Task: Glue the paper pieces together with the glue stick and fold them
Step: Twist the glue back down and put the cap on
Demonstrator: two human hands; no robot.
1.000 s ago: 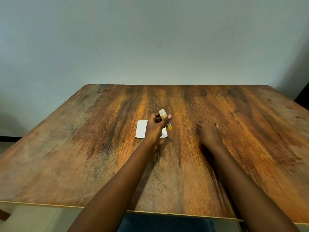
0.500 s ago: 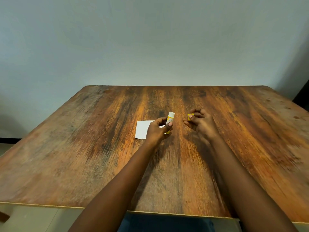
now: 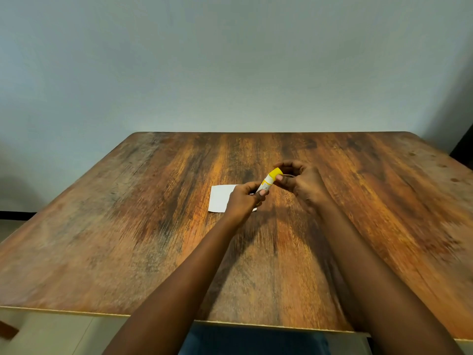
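A white and yellow glue stick is held tilted above the middle of the wooden table. My left hand grips its lower body. My right hand pinches the yellow cap on the stick's upper end. A white paper piece lies flat on the table just left of and partly under my left hand; its right part is hidden.
A plain pale wall rises behind the table's far edge. The near table edge runs across the bottom of the view, with blue cloth on my lap below it.
My right hand picked a yellow cap up from the table and brought it leftward onto the top of the glue stick. My left hand turned the stick towards the right hand.
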